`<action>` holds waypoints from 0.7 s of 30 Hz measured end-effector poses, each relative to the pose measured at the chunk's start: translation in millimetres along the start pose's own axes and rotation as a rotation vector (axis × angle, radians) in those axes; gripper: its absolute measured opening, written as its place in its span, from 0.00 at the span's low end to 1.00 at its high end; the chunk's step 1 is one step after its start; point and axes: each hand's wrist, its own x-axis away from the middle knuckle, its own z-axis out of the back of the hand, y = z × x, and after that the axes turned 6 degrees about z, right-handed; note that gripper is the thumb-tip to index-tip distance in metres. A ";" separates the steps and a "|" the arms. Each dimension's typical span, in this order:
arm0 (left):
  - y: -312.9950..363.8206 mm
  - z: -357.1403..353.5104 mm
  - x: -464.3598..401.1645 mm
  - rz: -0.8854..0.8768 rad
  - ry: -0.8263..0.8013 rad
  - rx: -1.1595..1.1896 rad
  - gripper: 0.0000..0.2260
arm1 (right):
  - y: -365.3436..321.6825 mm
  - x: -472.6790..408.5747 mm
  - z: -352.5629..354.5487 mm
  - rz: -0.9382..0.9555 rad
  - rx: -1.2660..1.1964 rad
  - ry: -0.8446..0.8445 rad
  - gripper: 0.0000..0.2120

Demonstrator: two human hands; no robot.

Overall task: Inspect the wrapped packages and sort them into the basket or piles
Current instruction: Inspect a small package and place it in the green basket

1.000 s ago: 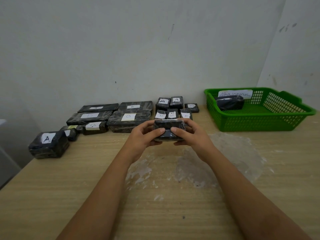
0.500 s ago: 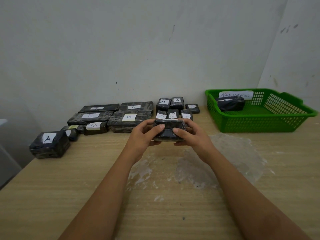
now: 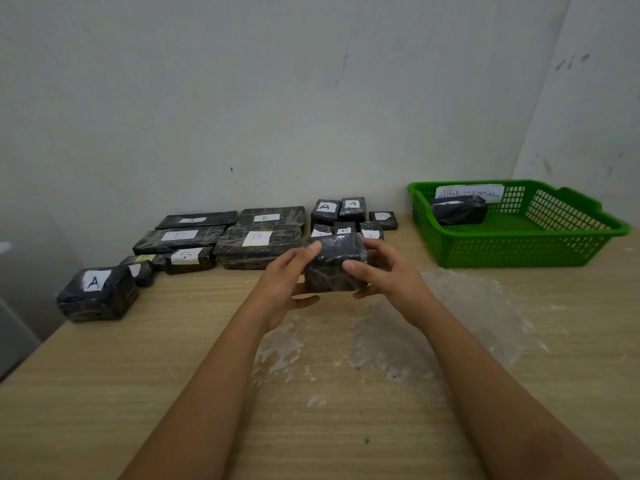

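Looking down from the head view, a black wrapped package is held above the table by both hands, in front of the piles. It is gripped by the left hand with fingers curled over its top left corner and thumb underneath. The right hand is clamped on its right side, thumb across the front face, fingers curled behind. No label is seen on the faces turned to the camera.

Behind it, small packages marked A and B are grouped near the wall. Flat long packages marked B are laid to the left, and a bulky package marked A is set near the table's left edge. One package is lying in the green basket at right, below a tag reading ABNORMAL.
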 end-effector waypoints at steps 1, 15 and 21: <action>-1.3 0.3 0.0 -0.022 -0.018 -0.036 0.26 | -0.6 -0.1 0.4 -0.012 0.011 0.026 0.30; -13.6 0.6 -11.2 -0.207 0.040 -0.078 0.35 | -5.9 1.5 -3.0 0.011 0.031 0.092 0.25; -11.3 -1.0 -10.5 -0.186 0.046 -0.035 0.38 | -6.0 1.0 -4.4 0.003 0.026 0.093 0.25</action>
